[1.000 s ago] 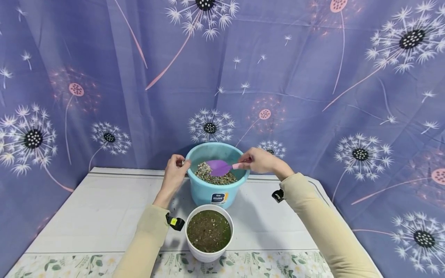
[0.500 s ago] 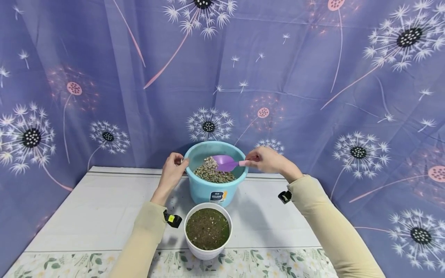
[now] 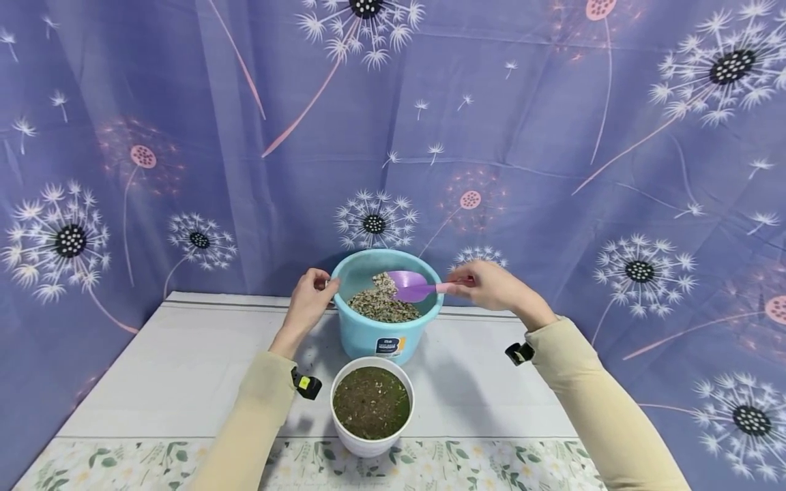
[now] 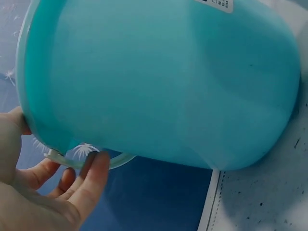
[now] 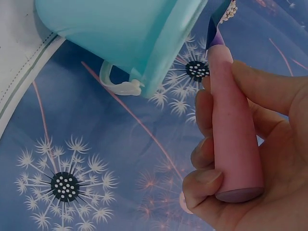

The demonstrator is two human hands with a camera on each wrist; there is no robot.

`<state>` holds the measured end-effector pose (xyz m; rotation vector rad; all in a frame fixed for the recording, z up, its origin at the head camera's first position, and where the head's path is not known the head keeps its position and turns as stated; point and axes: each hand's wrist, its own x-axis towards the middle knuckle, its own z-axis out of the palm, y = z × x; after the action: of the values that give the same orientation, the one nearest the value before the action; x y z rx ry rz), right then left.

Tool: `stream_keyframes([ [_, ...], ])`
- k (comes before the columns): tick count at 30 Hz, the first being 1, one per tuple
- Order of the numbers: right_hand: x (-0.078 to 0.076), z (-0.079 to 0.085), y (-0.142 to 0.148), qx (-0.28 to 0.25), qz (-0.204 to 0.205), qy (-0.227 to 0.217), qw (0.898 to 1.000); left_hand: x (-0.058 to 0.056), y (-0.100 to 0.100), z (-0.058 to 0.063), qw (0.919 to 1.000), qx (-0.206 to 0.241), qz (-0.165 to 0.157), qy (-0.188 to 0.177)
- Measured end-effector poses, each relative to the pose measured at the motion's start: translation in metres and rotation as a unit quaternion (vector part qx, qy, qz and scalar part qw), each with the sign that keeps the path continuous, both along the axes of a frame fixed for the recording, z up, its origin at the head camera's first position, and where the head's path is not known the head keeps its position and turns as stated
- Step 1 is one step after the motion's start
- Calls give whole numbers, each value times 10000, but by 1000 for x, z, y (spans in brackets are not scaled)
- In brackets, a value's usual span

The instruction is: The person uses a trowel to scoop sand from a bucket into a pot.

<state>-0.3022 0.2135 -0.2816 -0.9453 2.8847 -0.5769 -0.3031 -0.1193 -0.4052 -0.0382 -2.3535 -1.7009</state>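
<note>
My left hand (image 3: pixel 308 300) holds the light-blue bucket (image 3: pixel 359 335) at the left of its rim. In the left wrist view the thumb lies on the rim, and curled fingers reach round the bucket's pale handle (image 4: pixel 121 160). With my right hand (image 3: pixel 489 284) I grip a purple trowel (image 3: pixel 413 286) by its pink grip (image 5: pixel 235 125). The blade is over the bucket's inside, with a pale heap of grainy mix (image 3: pixel 383 281) at its tip. More of the same speckled mix (image 3: pixel 383 308) fills the bucket's lower part.
Right in front of the bucket stands a white pot (image 3: pixel 366 448) filled with dark soil (image 3: pixel 371 402). The white table (image 3: pixel 202 368) carries a floral cloth strip (image 3: pixel 141 464) along its front. A purple dandelion-print curtain (image 3: pixel 276 204) hangs close behind the bucket.
My right hand has drawn the trowel rightward and slightly up from the mix, its tip still bearing some. The left hand stays at the bucket rim.
</note>
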Motion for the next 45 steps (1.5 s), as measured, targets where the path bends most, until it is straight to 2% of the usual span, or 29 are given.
stream_keyframes([
  [5, 6, 4, 3, -31, -72, -5, 10000, 8, -6, 4, 9992, -371, -88, -115],
  [10, 16, 8, 5, -31, -52, 87, 9999, 23, -15, 8, 9982, -555, -182, -120],
  [19, 41, 7, 9, 105, 208, 299, 9993, 65, -25, -5, 9930, -712, -733, 589],
  [24, 58, 3, 14, 65, 247, 273, 9993, 88, -24, -11, 9895, -742, -1176, 387],
  [27, 68, -1, 15, 26, 216, 228, 9995, 99, -25, -13, 9819, -909, -1657, 113],
  [30, 76, -5, 15, 35, 203, 199, 9996, 107, -26, -13, 9699, -1066, -2186, -146],
  [33, 83, -10, 13, 35, 263, 210, 9994, 113, -25, -15, 9596, -1090, -2567, -374],
  [39, 99, -26, 8, 30, 406, 527, 9978, 121, -24, -23, 9398, -993, -3232, -493],
  [42, 106, -35, 5, 195, 242, 627, 9975, 124, -23, -26, 9307, -972, -3485, -545],
  [45, 110, -43, 0, 374, -23, 580, 9976, 126, -22, -28, 9251, -1072, -3592, -607],
])
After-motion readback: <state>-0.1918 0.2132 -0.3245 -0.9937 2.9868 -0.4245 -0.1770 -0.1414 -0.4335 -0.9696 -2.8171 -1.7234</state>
